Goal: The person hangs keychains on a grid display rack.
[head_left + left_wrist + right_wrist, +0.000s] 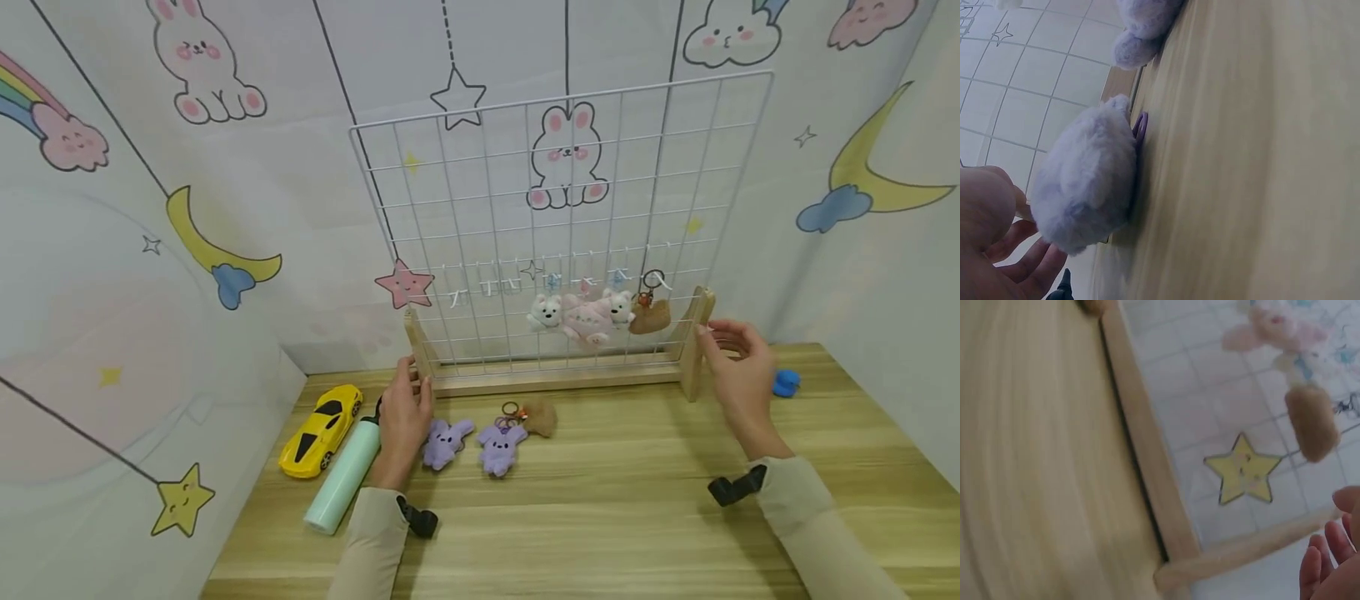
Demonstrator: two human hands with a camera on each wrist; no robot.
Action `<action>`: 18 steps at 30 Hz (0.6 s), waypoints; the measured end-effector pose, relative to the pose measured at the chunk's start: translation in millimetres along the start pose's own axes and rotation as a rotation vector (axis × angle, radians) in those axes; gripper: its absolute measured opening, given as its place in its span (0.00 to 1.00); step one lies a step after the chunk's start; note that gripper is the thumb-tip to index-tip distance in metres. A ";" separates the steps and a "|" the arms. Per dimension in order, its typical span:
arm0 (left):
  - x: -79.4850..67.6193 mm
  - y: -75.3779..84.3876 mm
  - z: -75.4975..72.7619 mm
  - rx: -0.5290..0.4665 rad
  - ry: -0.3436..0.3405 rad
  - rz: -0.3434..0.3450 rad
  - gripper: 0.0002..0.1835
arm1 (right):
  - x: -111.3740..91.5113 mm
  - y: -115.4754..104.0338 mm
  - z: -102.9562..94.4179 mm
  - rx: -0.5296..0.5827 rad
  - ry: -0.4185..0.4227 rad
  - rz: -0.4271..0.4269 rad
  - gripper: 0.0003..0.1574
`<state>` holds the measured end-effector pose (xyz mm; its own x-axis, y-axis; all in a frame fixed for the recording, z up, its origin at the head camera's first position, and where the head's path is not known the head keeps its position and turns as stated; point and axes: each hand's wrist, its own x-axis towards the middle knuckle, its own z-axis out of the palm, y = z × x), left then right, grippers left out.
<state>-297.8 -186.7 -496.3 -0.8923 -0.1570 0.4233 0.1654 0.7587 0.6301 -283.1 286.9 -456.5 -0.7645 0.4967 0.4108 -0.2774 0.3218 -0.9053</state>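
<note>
A white wire grid rack (480, 192) stands upright in a wooden base (555, 379). My left hand (405, 412) holds the base's left upright between thumb and fingers. On the other side, my right hand (738, 379) pinches the right upright (692, 367); the right wrist view is blurred there. On the rack's small hooks hang white bear charms (546, 312), a pink plush charm (587, 317) and a brown plush keychain (650, 317). Two purple plush keychains (446, 442) and another brown plush keychain (540, 418) lie on the table beside my left hand.
Left of my left hand lie a mint green bottle (345, 475) and a yellow toy car (322, 432). A small blue toy (786, 382) sits beyond my right hand. Behind the wooden table (600, 517) hangs a patterned cloth backdrop (487, 42).
</note>
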 end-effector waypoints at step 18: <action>-2.4 4.0 -0.8 0.001 0.103 0.005 0.25 | 6.0 56.8 -25.9 -0.364 -0.336 -0.095 0.36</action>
<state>-294.6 -183.8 -494.3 -0.8437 -0.2176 0.4907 0.1687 0.7604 0.6272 -288.3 329.1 -502.7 -0.9075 0.1835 0.3779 -0.1799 0.6432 -0.7443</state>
